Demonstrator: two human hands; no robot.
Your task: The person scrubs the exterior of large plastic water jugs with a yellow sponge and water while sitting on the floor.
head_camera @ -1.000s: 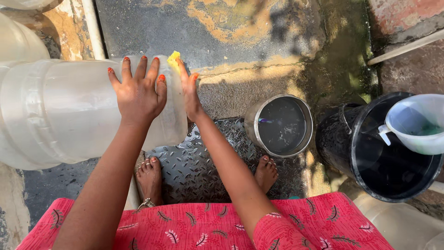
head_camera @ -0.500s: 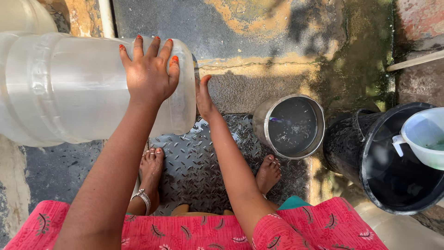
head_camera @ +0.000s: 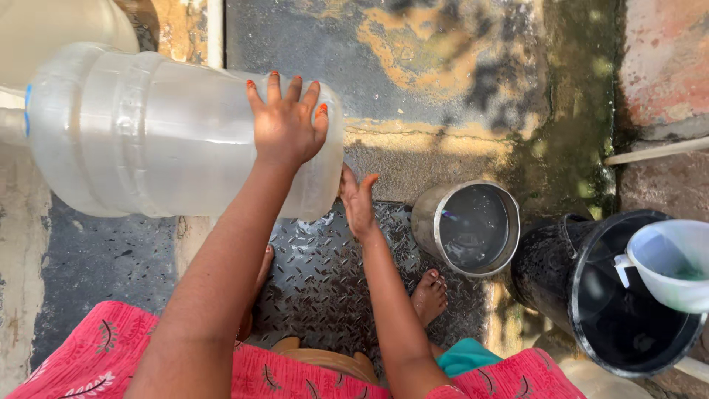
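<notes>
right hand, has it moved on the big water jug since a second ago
Yes. The right hand has slid from the top edge of the jug base down to its lower edge, nearer the steel pot.

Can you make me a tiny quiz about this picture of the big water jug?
1. True or false: the left hand lies flat on the big clear jug.
2. Which part of the jug does the right hand touch? A) neck B) bottom end C) handle
3. Fill in: the steel pot holds ____.

Key: 1 true; 2 B; 3 water
</notes>
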